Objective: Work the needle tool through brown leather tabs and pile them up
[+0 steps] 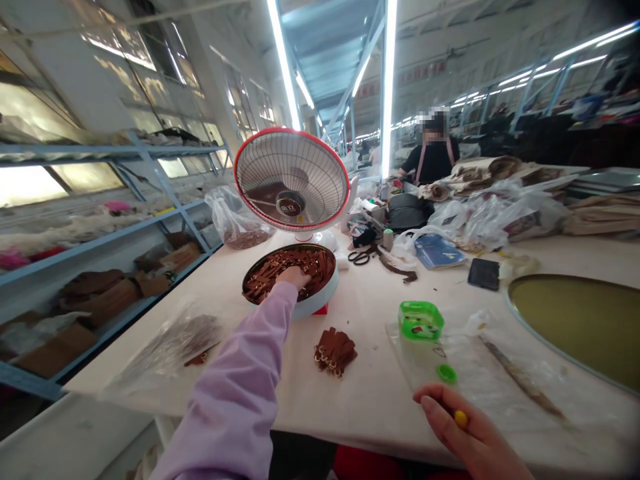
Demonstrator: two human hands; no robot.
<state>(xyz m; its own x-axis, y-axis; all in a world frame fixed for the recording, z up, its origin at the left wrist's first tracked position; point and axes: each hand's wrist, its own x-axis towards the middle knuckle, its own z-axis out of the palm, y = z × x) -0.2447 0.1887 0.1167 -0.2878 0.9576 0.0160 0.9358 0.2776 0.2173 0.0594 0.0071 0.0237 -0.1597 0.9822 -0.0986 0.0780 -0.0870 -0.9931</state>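
Left hand (296, 276): you are reaching it into the round tin (316, 304), fingers curling down onto the brown tabs (313, 261); whether they are gripping one cannot be told.
Right hand (467, 433): you are resting it at the near edge of the table (370, 400), fingers closing on a small yellow piece (461, 419).
Loose pile (335, 350): more tabs are lying just in front of the tin.
Green box (421, 320): sitting near your right hand, beside a green cap (447, 373).
Heater (293, 180): standing upright behind the tin.
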